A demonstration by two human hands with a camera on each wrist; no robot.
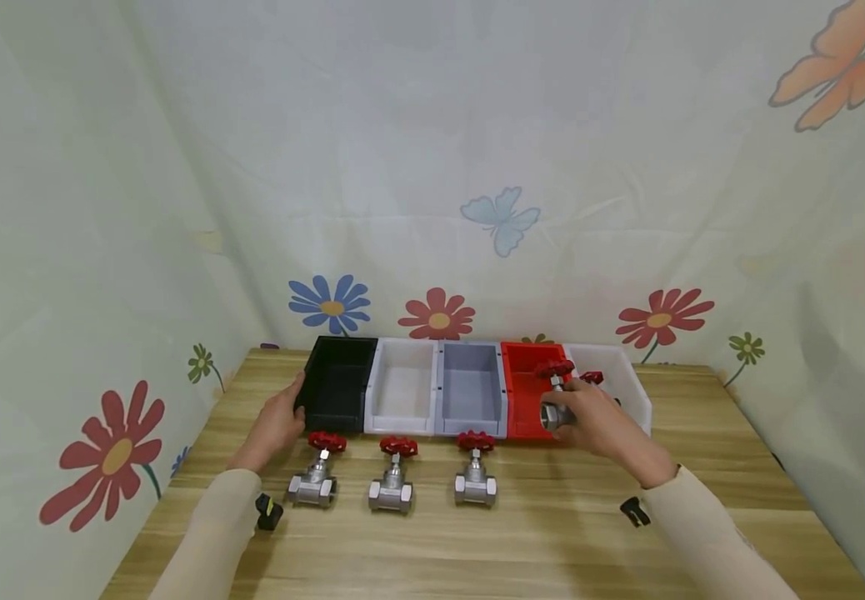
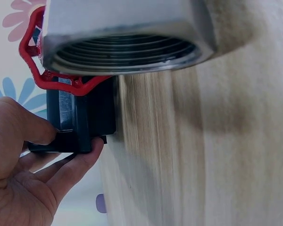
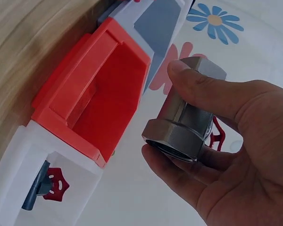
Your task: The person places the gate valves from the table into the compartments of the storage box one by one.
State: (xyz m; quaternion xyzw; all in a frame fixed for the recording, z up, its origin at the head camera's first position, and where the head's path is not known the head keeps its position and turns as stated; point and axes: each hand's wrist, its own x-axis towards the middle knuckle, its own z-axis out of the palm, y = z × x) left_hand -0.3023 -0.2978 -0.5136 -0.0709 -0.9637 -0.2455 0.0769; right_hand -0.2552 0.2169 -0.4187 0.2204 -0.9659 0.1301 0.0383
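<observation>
My right hand [image 1: 590, 414] grips a steel gate valve [image 3: 184, 113] by its body, thumb on one side and fingers on the other. That valve, with its red handwheel [image 1: 555, 367], is over the red bin [image 3: 85, 101]. At the far left end of the row, my left hand [image 1: 277, 425] pinches the side wall of the black bin [image 1: 337, 372] between thumb and fingers. Another valve lies in the right-hand white bin [image 1: 622, 367], its red handwheel [image 3: 56, 184] showing.
Three more valves stand on the wooden table in front of the bins: a left one [image 1: 314, 487], a middle one [image 1: 391, 493] and a right one [image 1: 475, 486]. Another white bin [image 1: 402, 375] and a grey bin [image 1: 472, 379] sit between black and red. A flower-printed curtain [image 1: 402, 167] hangs behind.
</observation>
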